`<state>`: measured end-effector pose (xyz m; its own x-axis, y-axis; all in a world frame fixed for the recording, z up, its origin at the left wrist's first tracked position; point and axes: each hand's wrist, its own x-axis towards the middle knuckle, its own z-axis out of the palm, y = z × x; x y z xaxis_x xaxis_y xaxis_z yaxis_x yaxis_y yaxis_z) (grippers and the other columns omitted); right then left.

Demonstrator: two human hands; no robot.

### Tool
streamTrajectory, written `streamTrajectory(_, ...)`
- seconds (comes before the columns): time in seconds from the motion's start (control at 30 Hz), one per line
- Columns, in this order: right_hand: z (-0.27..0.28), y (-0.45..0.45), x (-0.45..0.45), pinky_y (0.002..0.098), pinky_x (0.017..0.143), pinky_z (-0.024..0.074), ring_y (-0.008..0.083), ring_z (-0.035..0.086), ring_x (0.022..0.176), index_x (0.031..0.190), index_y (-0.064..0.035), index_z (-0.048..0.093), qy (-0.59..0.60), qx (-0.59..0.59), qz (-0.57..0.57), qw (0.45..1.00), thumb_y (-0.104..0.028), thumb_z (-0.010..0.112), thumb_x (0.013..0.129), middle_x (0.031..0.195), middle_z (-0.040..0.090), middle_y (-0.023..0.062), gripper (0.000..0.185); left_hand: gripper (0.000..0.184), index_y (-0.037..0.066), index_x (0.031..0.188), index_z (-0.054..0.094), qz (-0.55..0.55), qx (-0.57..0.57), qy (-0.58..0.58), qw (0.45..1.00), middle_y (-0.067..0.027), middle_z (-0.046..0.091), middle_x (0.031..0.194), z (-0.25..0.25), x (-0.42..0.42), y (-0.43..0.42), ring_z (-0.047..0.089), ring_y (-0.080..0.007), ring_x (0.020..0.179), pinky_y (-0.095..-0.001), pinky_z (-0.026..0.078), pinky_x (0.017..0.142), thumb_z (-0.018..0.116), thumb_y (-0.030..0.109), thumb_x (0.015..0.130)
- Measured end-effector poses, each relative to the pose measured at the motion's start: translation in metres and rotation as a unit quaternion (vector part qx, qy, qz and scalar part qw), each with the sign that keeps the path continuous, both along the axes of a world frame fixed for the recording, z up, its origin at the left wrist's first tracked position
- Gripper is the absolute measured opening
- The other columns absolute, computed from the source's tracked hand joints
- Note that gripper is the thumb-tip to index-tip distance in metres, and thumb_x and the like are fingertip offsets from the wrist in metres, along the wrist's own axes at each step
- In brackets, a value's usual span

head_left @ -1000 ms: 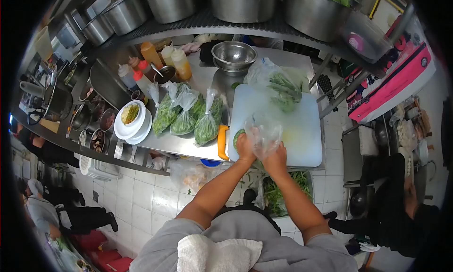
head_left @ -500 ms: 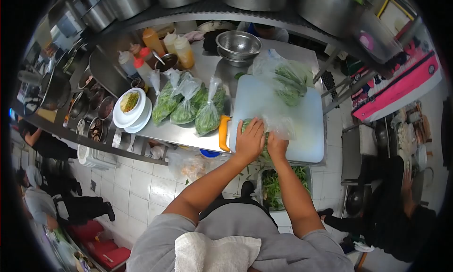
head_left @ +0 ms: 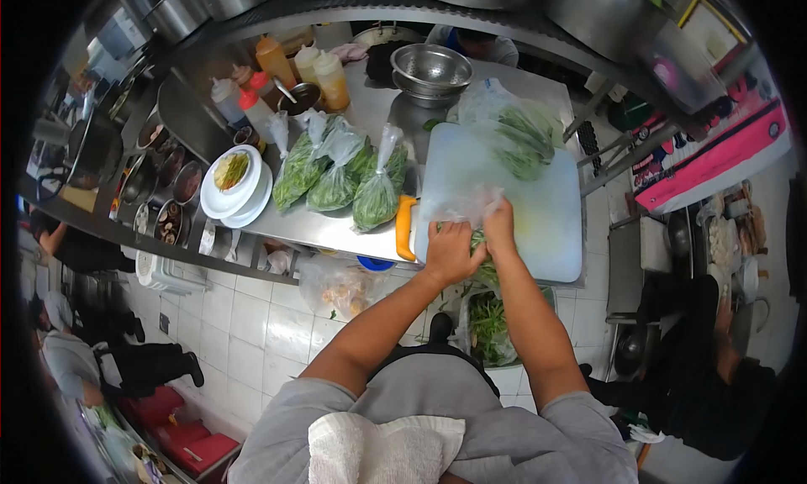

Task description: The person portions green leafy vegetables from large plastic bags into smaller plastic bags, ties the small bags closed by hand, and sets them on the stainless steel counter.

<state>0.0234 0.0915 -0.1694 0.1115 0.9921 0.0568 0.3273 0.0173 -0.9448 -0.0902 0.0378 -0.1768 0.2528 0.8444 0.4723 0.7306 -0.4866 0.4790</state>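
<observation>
Over the front edge of the pale cutting board point(head_left: 538, 223), my left hand point(head_left: 452, 250) curls its fingers round a clear bag of greens point(head_left: 486, 270). My right hand point(head_left: 499, 227) pinches the bag's loose plastic just to the right, close beside the left. Part of the bag is hidden under both hands. An orange handle point(head_left: 405, 228) lies at the board's left edge. Another open-looking bag of greens point(head_left: 523, 139) rests on the board's far side. Several knotted bags of greens point(head_left: 378, 194) stand to the left on the steel counter.
Stacked white plates point(head_left: 237, 200), sauce bottles point(head_left: 330, 82) and a steel colander point(head_left: 431, 69) are on the counter point(head_left: 294, 242). Below my hands is a bin of greens point(head_left: 490, 328). Pots line the shelf point(head_left: 471, 20). People stand at left, right and behind the counter.
My left hand has gone from lying spread on the bag to curled fingers. The right hand has moved up and away, drawing the plastic with it. The camera view has shifted slightly.
</observation>
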Motion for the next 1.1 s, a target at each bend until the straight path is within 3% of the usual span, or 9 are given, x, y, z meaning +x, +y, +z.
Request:
streamTrajectory(0.07,-0.001,0.011,0.0,0.0355,0.074,0.0459,0.0248,0.059,0.084,0.101,0.0044,0.056,0.299,-0.059,-0.127,0.944,-0.018,0.054,0.084,0.097,0.062,0.0136,0.028,0.048,-0.003,0.1,0.056,0.005,-0.022,0.017,1.0,-0.0168,0.057,0.102,0.009,-0.005,-0.001,0.049,-0.0308,0.103,-0.0505,0.023,0.098,0.057,0.037,0.074)
streamTrajectory(0.2,0.009,0.015,0.003,0.0342,0.074,0.0453,0.0232,0.058,0.085,0.102,0.0042,0.056,0.42,-0.109,-0.075,0.898,-0.024,0.051,0.088,0.101,0.06,0.0099,0.032,0.056,-0.005,0.102,0.054,-0.023,0.031,0.027,0.999,-0.0172,0.059,0.098,0.017,-0.006,0.005,0.05,-0.0325,0.103,-0.0492,0.023,0.1,0.058,0.044,0.074)
streamTrajectory(0.3,0.024,0.015,-0.009,0.0349,0.07,0.0466,0.0211,0.058,0.076,0.089,0.0038,0.06,0.295,-0.122,-0.083,0.944,-0.029,0.047,0.09,0.085,0.062,0.0144,0.035,0.055,-0.002,0.099,0.057,-0.054,-0.123,0.141,0.981,-0.0169,0.062,0.089,0.02,0.001,0.006,0.056,-0.0323,0.096,-0.0464,0.029,0.097,0.056,0.048,0.075)
streamTrajectory(0.37,0.041,0.012,-0.025,0.0391,0.068,0.0458,0.0273,0.06,0.073,0.076,0.0011,0.062,-0.06,-0.142,0.041,0.987,-0.025,0.043,0.089,0.073,0.062,0.0152,0.034,0.051,0.002,0.092,0.061,-0.066,-0.259,0.187,0.945,-0.0153,0.063,0.082,0.008,0.007,0.014,0.06,-0.0302,0.084,-0.0426,0.036,0.087,0.053,0.05,0.077)
streamTrajectory(0.43,0.061,-0.012,-0.056,0.0469,0.068,0.0431,0.0417,0.058,0.071,0.069,0.0027,0.059,-0.209,-0.046,-0.051,0.975,-0.034,0.041,0.089,0.069,0.059,0.0254,0.046,0.046,0.003,0.087,0.062,-0.039,-0.109,0.125,0.985,-0.015,0.063,0.081,-0.031,0.012,0.016,0.059,-0.0292,0.08,-0.0412,0.037,0.082,0.054,0.047,0.078)
streamTrajectory(0.67,0.104,-0.047,-0.067,0.0439,0.089,0.0387,0.0415,0.054,0.098,0.089,0.0083,0.06,-0.18,-0.111,0.039,0.977,-0.041,0.04,0.09,0.1,0.058,0.0288,0.053,0.038,0.004,0.077,0.065,-0.001,0.072,-0.072,0.995,-0.0137,0.064,0.076,-0.009,0.008,0.033,0.06,-0.0296,0.075,-0.04,0.039,0.079,0.055,0.041,0.078)
streamTrajectory(0.77,0.088,-0.056,-0.055,0.0408,0.087,0.0409,0.0371,0.059,0.087,0.083,0.0045,0.063,-0.129,0.017,0.024,0.991,-0.035,0.047,0.086,0.087,0.062,0.0241,0.043,0.037,0.004,0.075,0.065,0.002,0.109,-0.08,0.991,-0.0132,0.064,0.073,0.006,0.013,0.034,0.06,-0.0302,0.074,-0.0401,0.039,0.079,0.056,0.04,0.078)
streamTrajectory(0.9,0.089,-0.085,0.001,0.0342,0.101,0.0289,0.0214,0.041,0.119,0.126,0.0007,0.042,0.146,0.255,-0.007,0.956,-0.027,0.046,0.089,0.122,0.047,0.0125,0.047,0.035,0.005,0.061,0.064,0.028,0.019,0.069,0.997,-0.0124,0.063,0.064,0.005,0.015,0.033,0.058,-0.0301,0.066,-0.0413,0.039,0.075,0.052,0.029,0.082)
streamTrajectory(1.1,0.015,-0.078,0.025,0.0388,0.092,0.0394,0.0356,0.05,0.106,0.114,0.0025,0.052,-0.293,0.175,-0.087,0.936,-0.02,0.054,0.085,0.113,0.054,0.0213,0.037,0.032,0.005,0.053,0.059,0.014,0.079,0.104,0.991,-0.0135,0.059,0.057,-0.005,0.015,0.031,0.056,-0.0295,0.061,-0.0429,0.038,0.068,0.054,0.024,0.079)
